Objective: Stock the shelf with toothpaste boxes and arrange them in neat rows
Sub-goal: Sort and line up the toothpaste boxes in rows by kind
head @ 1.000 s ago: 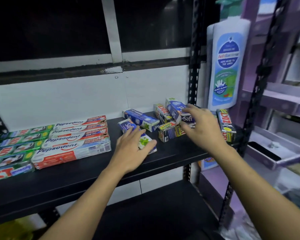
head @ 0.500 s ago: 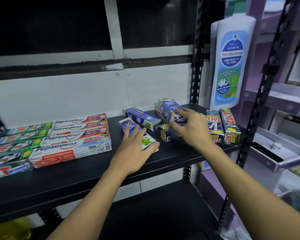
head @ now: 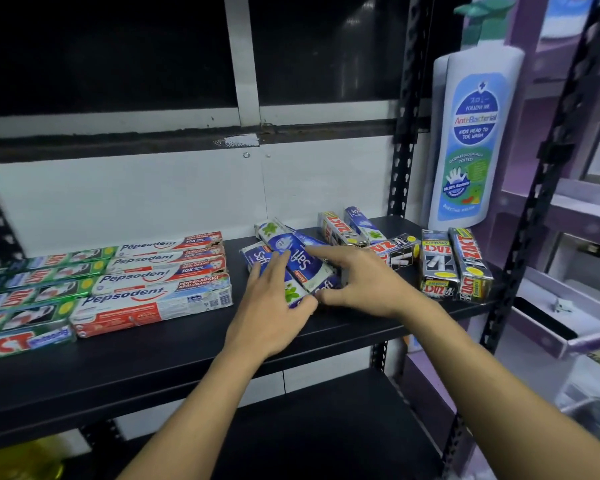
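Toothpaste boxes [head: 300, 261], blue-and-white cardboard cartons, lie in a loose crossed heap midway along the black metal shelf [head: 153, 368], btwn both hands. Long axes run skewed, back-left to front-right, vs. the red-and-white Pepsodent cartons [head: 160, 289] squared up just to the left. Left hand [head: 271, 313] lies flat, fingers straight, pressing the lower carton. Right hand [head: 364, 289] brackets the right side, index on the top carton, thumb at the near end. Grip or mere push: can't tell. Likely next: swing the heap parallel w/ that row.
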A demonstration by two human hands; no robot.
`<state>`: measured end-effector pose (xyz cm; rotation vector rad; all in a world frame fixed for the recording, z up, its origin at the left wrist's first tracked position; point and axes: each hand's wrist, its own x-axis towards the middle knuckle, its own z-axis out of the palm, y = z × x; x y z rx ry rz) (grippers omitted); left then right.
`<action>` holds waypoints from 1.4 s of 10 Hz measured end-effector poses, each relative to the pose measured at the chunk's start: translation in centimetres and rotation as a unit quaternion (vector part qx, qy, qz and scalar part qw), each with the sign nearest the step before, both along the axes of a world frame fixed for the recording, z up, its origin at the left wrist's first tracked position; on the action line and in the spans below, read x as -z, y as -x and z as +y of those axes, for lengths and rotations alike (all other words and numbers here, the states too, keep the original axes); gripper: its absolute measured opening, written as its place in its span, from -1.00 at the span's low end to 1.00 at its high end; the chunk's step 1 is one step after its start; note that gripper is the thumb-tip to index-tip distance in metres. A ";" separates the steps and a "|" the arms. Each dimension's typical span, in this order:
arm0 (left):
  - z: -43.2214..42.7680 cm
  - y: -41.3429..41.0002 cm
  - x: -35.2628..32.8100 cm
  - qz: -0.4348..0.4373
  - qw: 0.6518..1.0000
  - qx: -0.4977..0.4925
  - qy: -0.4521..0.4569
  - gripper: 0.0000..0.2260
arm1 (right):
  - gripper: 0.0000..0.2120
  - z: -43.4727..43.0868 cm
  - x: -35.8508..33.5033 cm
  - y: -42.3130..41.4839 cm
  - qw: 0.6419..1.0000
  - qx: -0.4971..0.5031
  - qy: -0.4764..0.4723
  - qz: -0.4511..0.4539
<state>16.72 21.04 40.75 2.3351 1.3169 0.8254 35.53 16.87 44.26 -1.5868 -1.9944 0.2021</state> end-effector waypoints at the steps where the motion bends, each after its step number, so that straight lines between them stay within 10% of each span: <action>1: 0.3 0.0 0.0 0.023 1.000 0.010 0.000 -0.34 | -0.39 -0.6 -0.5 -1.2 0.997 0.031 0.009 0.073; 5: 0.2 0.0 -0.2 0.070 0.997 0.020 0.011 -0.43 | -0.75 -3.0 1.3 -4.5 0.993 0.101 -0.059 -0.005; 12: 0.2 0.1 -0.3 0.087 0.996 0.022 0.024 -0.43 | -0.71 -2.7 2.9 -8.1 0.942 0.284 -0.115 -0.136; 14: 0.2 0.1 -0.3 0.084 0.996 0.024 0.020 -0.43 | -0.53 -3.1 4.6 -8.0 0.879 0.398 -0.133 -0.228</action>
